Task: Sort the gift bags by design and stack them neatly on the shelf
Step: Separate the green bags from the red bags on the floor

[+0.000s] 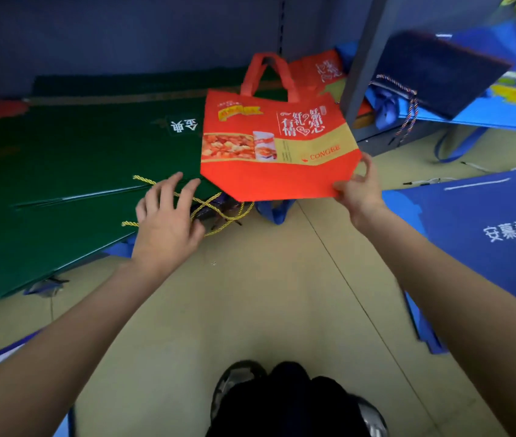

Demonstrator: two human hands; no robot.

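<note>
Right hand (359, 187): pinches the near right corner of the red bag (277, 143), thumb on top and fingers curled under the edge, holding it out flat above the floor (266, 294).
Left hand (168, 216): fingers straight and spread, holding nothing; it lies over the gold cord (212, 205) at the near edge of the green bags (70, 171), though whether it presses down I cannot tell.
Red bag: handles point away toward the shelf back, bottom edge toward the person; its length runs away from the person, slightly skewed to the left.
Key relation: a second red bag (319, 69) lies further back on the shelf, just beyond the held bag's handles and beside the post (364, 64). The held bag lies straight ahead of the right hand, so my guess is a forward push by that arm carries it onto its match.
Nearer hand: the right one has it; the left is just beside its near left corner, not touching.
Blue bags (487, 234): well apart, to the right on the floor.
</note>
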